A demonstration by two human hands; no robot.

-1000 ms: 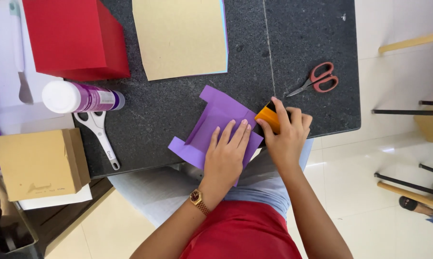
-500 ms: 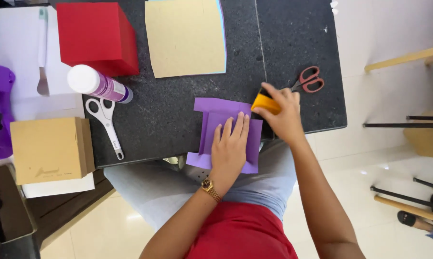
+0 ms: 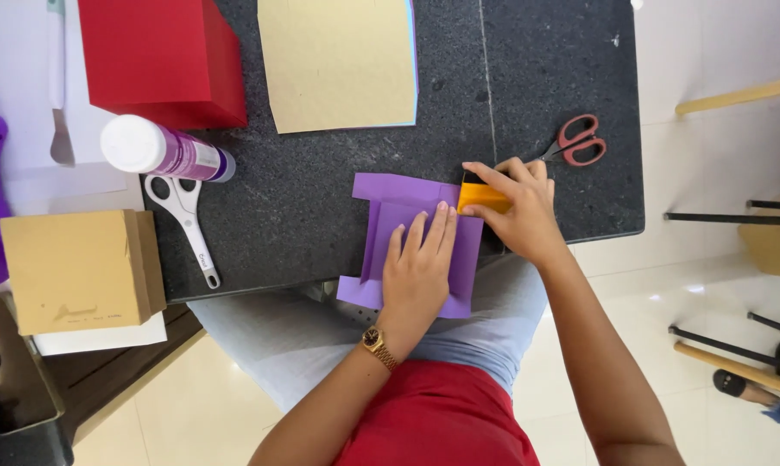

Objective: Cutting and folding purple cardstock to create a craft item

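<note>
1. Head view: the left hand (image 3: 420, 267) lies flat, fingers spread, pressing the purple paper (image 3: 381, 237) at the dark table's (image 3: 321, 198) near edge.
2. The right hand (image 3: 515, 207) pinches a yellow tool (image 3: 483, 197) against the paper's right edge.
3. A glue bottle (image 3: 161, 148) with a purple label lies left, beside a red box (image 3: 161, 56) and a tan box (image 3: 79, 269).

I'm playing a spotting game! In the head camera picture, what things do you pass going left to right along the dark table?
White-handled scissors → purple paper under the left hand → orange tool held by the right hand → red-handled scissors.
</note>
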